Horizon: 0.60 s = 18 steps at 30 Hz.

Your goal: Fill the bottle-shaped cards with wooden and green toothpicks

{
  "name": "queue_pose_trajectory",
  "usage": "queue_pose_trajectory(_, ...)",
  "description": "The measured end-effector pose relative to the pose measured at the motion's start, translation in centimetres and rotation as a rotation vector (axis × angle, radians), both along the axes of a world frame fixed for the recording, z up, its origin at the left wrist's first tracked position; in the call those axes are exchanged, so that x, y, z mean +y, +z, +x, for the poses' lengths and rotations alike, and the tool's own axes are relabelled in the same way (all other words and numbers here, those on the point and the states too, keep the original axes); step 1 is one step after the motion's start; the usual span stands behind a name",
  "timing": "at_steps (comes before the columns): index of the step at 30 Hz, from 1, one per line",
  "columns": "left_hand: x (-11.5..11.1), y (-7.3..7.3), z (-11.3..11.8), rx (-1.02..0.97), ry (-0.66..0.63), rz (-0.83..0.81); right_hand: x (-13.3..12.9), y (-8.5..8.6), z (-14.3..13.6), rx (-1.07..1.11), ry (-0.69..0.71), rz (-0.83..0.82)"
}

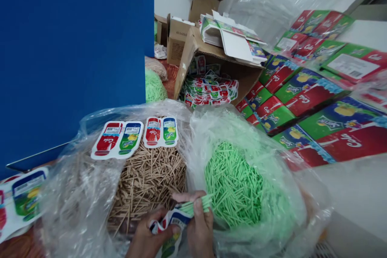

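Low in the middle, my left hand (152, 231) grips a printed cola-and-lemon packet (173, 234), its fingers wrapped round the left side. My right hand (199, 225) pinches a small bundle of light green sticks (193, 206) at the packet's upper end. Behind my left hand lies a clear bag full of brown sticks (151, 173). Beside it, to the right, an open clear bag holds many green sticks (234, 185). Two flat printed packets, a larger one (117, 139) and a smaller one (161, 132), rest on the brown sticks' bag.
A blue panel (72, 56) fills the upper left. Behind the bags, a tilted cardboard box (186, 56) holds many printed packets. Wrapped cola-and-lemon cartons (302, 96) are stacked at the right. More printed packets (26, 197) lie at the left edge.
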<state>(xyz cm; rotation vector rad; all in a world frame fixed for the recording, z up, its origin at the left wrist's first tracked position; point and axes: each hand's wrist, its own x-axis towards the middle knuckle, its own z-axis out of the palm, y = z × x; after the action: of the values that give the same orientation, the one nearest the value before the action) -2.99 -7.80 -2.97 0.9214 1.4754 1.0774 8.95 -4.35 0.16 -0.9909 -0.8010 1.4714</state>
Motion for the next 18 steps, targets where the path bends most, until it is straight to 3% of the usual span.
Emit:
queue_pose_trajectory(3,-0.2,-0.3,0.6,-0.083,0.057,-0.042,0.0,0.1,-0.1,-0.018,0.004,-0.002)
queue_pose_trajectory(6,-0.3,-0.5,0.1,-0.03,0.04,-0.017,0.2,0.9,0.1,-0.139,0.101,-0.019)
queue_pose_trajectory(9,0.0,-0.3,-1.1,0.138,-0.072,0.139,0.4,1.8,0.5,-0.29,0.255,-0.035)
queue_pose_trajectory(14,0.9,0.6,-2.1,0.279,-0.199,0.501,0.6,2.2,0.8,-0.312,0.269,0.03)
queue_pose_trajectory(18,1.4,0.7,-1.4,0.261,-0.11,0.447,0.5,2.0,0.7,-0.326,0.254,0.045)
